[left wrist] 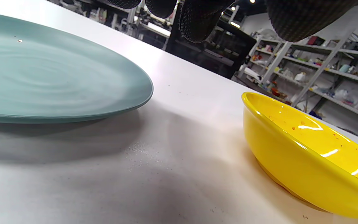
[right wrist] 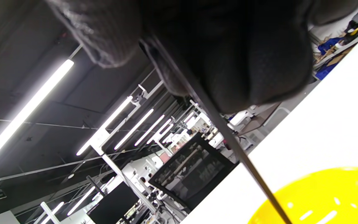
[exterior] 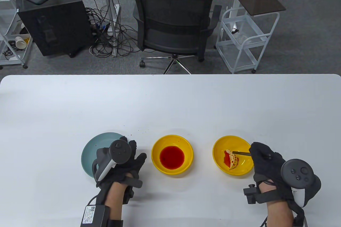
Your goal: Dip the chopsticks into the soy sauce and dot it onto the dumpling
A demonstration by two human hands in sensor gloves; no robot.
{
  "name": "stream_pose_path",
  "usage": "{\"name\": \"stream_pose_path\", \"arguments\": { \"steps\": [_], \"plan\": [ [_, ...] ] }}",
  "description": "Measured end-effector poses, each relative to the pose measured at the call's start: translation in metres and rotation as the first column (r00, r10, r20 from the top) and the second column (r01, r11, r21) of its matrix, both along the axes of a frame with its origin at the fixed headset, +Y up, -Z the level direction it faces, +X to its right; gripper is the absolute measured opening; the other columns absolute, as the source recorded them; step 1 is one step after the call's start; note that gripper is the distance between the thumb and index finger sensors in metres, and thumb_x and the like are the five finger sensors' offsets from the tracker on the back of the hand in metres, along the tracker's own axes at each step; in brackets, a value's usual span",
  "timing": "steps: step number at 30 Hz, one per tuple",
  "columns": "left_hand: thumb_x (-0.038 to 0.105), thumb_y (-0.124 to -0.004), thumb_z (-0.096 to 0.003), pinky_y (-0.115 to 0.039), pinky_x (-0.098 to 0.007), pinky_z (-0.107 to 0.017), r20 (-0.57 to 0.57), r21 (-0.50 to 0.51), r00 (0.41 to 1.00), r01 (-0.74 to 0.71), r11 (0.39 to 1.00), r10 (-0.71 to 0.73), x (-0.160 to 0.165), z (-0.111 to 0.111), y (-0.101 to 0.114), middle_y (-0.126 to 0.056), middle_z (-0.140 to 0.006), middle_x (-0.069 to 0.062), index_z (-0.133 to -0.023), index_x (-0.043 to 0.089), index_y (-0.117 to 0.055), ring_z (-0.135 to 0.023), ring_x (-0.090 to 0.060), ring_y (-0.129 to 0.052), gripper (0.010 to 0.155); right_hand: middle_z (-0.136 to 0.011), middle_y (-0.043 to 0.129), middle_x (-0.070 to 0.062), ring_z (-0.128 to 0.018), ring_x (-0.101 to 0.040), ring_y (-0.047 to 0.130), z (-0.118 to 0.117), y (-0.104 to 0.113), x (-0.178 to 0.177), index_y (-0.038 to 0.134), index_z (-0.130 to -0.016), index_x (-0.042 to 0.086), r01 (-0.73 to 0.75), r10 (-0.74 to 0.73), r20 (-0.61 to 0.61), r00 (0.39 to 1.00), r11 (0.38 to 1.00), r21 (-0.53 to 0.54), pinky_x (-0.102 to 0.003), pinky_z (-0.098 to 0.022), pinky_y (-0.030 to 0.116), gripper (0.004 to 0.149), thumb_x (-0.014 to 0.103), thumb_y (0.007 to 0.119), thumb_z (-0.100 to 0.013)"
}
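My right hand [exterior: 262, 156] grips dark chopsticks [exterior: 241, 153]; their tips touch a pale dumpling [exterior: 232, 160] smeared with red sauce in the right yellow bowl [exterior: 241, 141]. The chopsticks also show in the right wrist view [right wrist: 228, 133], running from the gloved fingers [right wrist: 228, 46] down to that bowl's rim [right wrist: 322, 193]. The middle yellow bowl [exterior: 172, 139] holds red soy sauce [exterior: 172, 157]. My left hand [exterior: 128, 155] rests flat and empty on the table, over the right edge of a teal plate [exterior: 92, 152]. In the left wrist view the plate [left wrist: 42, 77] and the sauce bowl [left wrist: 297, 149] flank bare table.
A few red sauce specks [exterior: 138, 130] dot the white table [exterior: 170, 104] behind the plate. Beyond the table's far edge stand a black office chair [exterior: 173, 22], a white wire cart [exterior: 245, 40] and a black computer case [exterior: 53, 24].
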State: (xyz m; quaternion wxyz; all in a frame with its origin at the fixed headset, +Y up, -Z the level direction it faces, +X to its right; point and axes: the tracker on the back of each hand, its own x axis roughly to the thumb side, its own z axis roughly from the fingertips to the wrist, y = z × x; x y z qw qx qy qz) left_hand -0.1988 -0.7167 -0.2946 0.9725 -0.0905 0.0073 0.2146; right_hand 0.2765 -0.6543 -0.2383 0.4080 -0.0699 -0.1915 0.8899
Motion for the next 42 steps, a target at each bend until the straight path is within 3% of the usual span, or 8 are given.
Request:
{"name": "stream_pose_path", "arguments": {
  "steps": [15, 20, 23, 29, 36, 42],
  "plan": [
    [0.064, -0.069, -0.0482, -0.032, -0.072, -0.072, -0.001, -0.003, 1.0, -0.004, 1.0, 0.004, -0.001, 0.0, 0.001, -0.035, -0.12, -0.01, -0.111, 0.019, -0.056, -0.109, -0.049, -0.039, 0.078, -0.064, 0.104, -0.019, -0.046, -0.043, 0.102, 0.001, 0.001, 0.007, 0.09, -0.076, 0.009, 0.013, -0.012, 0.012, 1.0, 0.997, -0.07, -0.073, -0.062, 0.06, 0.054, 0.049, 0.075, -0.043],
    [0.065, -0.069, -0.0482, -0.032, -0.072, -0.072, -0.005, -0.001, 1.0, 0.003, 1.0, -0.003, -0.002, 0.001, 0.001, -0.035, -0.12, -0.01, -0.111, 0.019, -0.056, -0.109, -0.049, -0.039, 0.078, -0.063, 0.104, -0.021, -0.045, -0.044, 0.101, 0.003, 0.004, 0.007, 0.089, -0.076, 0.007, 0.05, -0.051, -0.02, 0.999, 0.999, -0.005, -0.074, -0.062, 0.059, 0.056, 0.05, 0.073, -0.043],
    [0.065, -0.069, -0.0481, -0.032, -0.072, -0.072, -0.003, 0.001, 1.0, 0.001, 1.0, -0.001, 0.0, 0.001, 0.001, -0.034, -0.12, -0.01, -0.111, 0.019, -0.056, -0.109, -0.05, -0.039, 0.078, -0.066, 0.102, -0.021, -0.048, -0.045, 0.099, 0.005, 0.007, 0.002, 0.087, -0.079, 0.008, 0.099, -0.093, -0.085, 0.992, 0.992, 0.077, -0.075, -0.063, 0.057, 0.055, 0.048, 0.073, -0.044],
    [0.065, -0.069, -0.0482, -0.032, -0.072, -0.072, 0.002, 0.005, 1.0, 0.005, 1.0, -0.005, 0.0, 0.001, 0.001, -0.034, -0.12, -0.01, -0.111, 0.019, -0.056, -0.109, -0.049, -0.039, 0.078, -0.069, 0.102, -0.019, -0.051, -0.044, 0.1, 0.007, 0.011, -0.021, 0.088, -0.078, 0.013, 0.069, -0.032, -0.212, 0.977, 0.983, 0.172, -0.075, -0.064, 0.057, 0.05, 0.046, 0.077, -0.043],
    [0.065, -0.069, -0.048, -0.032, -0.072, -0.072, 0.022, 0.028, 0.999, 0.026, 0.999, -0.026, 0.005, 0.002, 0.004, -0.034, -0.12, -0.01, -0.111, 0.019, -0.056, -0.109, -0.049, -0.038, 0.078, -0.071, 0.102, -0.017, -0.053, -0.043, 0.099, 0.007, 0.001, -0.065, 0.087, -0.079, 0.014, 0.094, -0.007, -0.402, 0.916, 0.975, 0.199, -0.075, -0.065, 0.056, 0.049, 0.045, 0.078, -0.042],
    [0.065, -0.069, -0.0478, -0.032, -0.072, -0.073, 0.036, 0.101, 0.996, 0.078, 0.992, -0.082, 0.012, 0.007, 0.011, -0.034, -0.12, -0.009, -0.111, 0.02, -0.055, -0.11, -0.048, -0.038, 0.078, -0.073, 0.102, -0.014, -0.057, -0.042, 0.1, 0.008, -0.016, -0.108, 0.086, -0.08, 0.017, -0.015, 0.114, -0.512, 0.851, 0.981, 0.194, -0.075, -0.065, 0.056, 0.048, 0.046, 0.079, -0.042]
  ]
}}
